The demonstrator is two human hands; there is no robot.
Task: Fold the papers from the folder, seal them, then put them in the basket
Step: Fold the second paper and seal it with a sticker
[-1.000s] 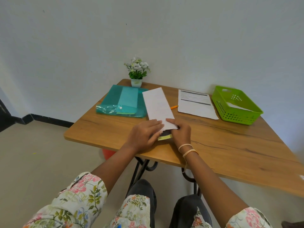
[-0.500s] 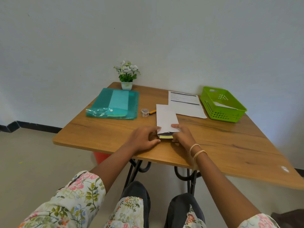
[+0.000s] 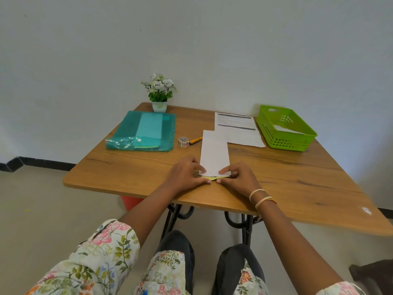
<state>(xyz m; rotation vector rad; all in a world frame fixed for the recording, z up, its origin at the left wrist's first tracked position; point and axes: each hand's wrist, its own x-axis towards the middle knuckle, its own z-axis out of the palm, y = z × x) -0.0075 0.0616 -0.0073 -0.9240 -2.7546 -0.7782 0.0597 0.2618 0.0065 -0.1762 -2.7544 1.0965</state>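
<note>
A long folded white paper [image 3: 214, 152] lies on the wooden table [image 3: 297, 179], its short near edge toward me. My left hand [image 3: 186, 175] presses that edge's left corner with its fingertips. My right hand [image 3: 239, 177] presses the right corner the same way, and both thumbs rest on the table in front. A yellow-green slip [image 3: 212, 178] peeks out under the near edge. The teal folder [image 3: 144, 130] lies at the back left. The green basket [image 3: 285, 130] at the back right holds a white folded paper [image 3: 287, 129].
A printed sheet [image 3: 236, 128] lies flat between the folded paper and the basket. A small tape roll [image 3: 183, 142] and an orange pen [image 3: 196, 140] sit left of the folded paper. A potted flower [image 3: 159, 92] stands against the wall behind the folder.
The white paper, tilted a second ago, now lies flat and straight. My left hand has slid off its top to the near left corner. The head view has shifted.
</note>
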